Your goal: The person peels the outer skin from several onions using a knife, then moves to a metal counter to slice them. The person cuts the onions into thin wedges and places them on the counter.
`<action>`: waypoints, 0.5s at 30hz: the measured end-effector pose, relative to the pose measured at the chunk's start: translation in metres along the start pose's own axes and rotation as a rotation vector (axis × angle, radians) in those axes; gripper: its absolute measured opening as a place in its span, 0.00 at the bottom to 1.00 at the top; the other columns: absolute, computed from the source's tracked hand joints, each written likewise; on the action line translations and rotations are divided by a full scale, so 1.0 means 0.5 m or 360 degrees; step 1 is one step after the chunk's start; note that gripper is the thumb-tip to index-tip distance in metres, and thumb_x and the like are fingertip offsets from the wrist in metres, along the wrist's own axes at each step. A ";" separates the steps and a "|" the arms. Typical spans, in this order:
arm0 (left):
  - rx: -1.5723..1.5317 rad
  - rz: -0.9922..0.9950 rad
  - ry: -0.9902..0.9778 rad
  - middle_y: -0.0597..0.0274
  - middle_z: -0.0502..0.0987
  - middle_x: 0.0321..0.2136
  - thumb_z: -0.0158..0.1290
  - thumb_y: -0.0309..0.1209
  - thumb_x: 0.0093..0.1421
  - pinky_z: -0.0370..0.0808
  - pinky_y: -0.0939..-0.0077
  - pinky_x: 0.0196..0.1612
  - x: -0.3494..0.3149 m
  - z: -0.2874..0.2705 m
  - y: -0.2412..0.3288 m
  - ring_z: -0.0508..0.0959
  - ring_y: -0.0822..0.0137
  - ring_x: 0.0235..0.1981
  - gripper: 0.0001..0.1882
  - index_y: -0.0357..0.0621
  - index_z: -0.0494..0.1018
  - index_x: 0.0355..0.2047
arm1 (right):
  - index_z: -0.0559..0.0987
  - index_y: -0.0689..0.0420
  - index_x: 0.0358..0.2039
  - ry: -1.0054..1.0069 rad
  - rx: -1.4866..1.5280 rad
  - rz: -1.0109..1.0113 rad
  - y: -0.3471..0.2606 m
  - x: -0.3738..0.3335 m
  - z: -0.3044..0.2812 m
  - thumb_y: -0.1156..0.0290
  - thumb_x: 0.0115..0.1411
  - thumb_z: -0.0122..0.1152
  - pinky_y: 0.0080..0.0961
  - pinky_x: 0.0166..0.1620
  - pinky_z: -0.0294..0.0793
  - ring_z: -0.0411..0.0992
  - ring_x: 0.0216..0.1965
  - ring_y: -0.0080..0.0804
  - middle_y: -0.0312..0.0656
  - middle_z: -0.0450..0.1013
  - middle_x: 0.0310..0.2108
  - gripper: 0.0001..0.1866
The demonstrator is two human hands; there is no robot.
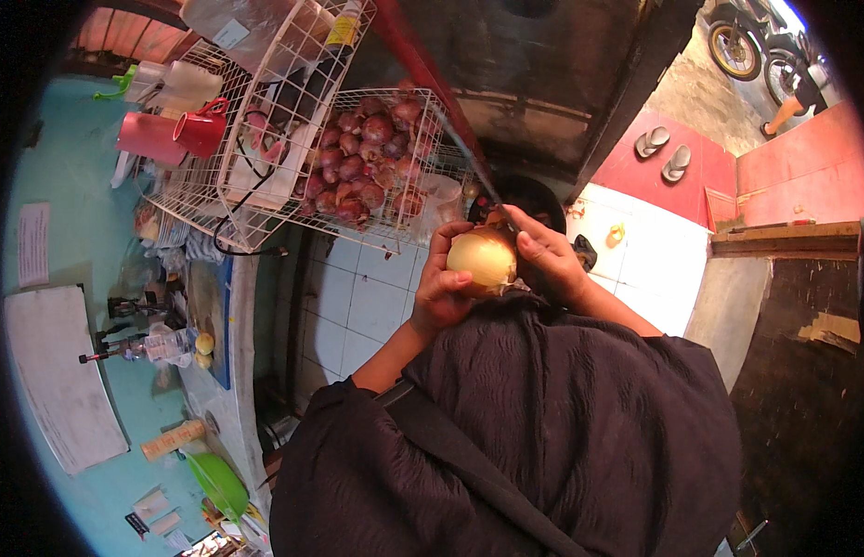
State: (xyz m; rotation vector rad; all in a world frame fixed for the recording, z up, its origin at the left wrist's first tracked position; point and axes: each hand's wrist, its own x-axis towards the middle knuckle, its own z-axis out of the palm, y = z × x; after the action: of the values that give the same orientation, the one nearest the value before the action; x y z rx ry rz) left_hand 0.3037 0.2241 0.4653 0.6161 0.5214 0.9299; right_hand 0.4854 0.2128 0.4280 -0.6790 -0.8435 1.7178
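You hold a pale onion [483,259] up and work a knife [469,162] at its top.

Your left hand [441,288] cups it from below, fingers [448,243] clamped round its side to steady it; your right hand [548,255] closes on the knife handle, blade rising beyond the fingertips. Just past them, a white wire basket [422,227] holds red onions [362,167], likely within easy reach.
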 end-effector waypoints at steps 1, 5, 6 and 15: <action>-0.0022 0.0005 0.0015 0.56 0.66 0.48 0.51 0.27 0.46 0.68 0.61 0.53 0.001 -0.009 -0.002 0.68 0.58 0.51 0.32 0.46 0.55 0.53 | 0.55 0.65 0.61 -0.0033 0.0030 -0.0021 0.003 0.005 -0.009 0.58 0.63 0.49 0.19 0.56 0.56 0.59 0.53 0.22 0.37 0.61 0.55 0.32; 0.0016 -0.0052 0.0252 0.51 0.64 0.51 0.51 0.34 0.46 0.68 0.56 0.53 -0.003 -0.020 0.012 0.68 0.54 0.51 0.34 0.45 0.55 0.54 | 0.46 0.63 0.64 -0.0397 -0.0633 -0.0028 -0.059 -0.032 -0.005 0.55 0.61 0.49 0.25 0.58 0.53 0.56 0.59 0.33 0.48 0.56 0.60 0.39; 0.0054 -0.0069 0.0326 0.50 0.63 0.52 0.52 0.36 0.46 0.68 0.55 0.53 -0.007 -0.022 0.014 0.68 0.53 0.52 0.34 0.45 0.55 0.54 | 0.43 0.62 0.65 -0.0474 -0.0859 -0.0134 -0.067 -0.037 0.000 0.54 0.61 0.48 0.26 0.58 0.52 0.55 0.61 0.38 0.51 0.54 0.62 0.41; 0.0134 -0.0176 -0.0059 0.53 0.66 0.48 0.52 0.32 0.40 0.67 0.61 0.53 -0.011 -0.022 0.002 0.69 0.55 0.50 0.34 0.45 0.57 0.51 | 0.42 0.64 0.64 -0.0565 -0.0606 0.0083 -0.071 -0.024 0.003 0.52 0.62 0.45 0.23 0.61 0.46 0.49 0.63 0.32 0.49 0.50 0.64 0.41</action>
State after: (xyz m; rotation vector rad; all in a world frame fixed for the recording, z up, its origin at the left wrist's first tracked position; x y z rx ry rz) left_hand 0.2931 0.2230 0.4590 0.6724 0.5581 0.7942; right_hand 0.5074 0.2078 0.4579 -0.6568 -1.4368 1.7695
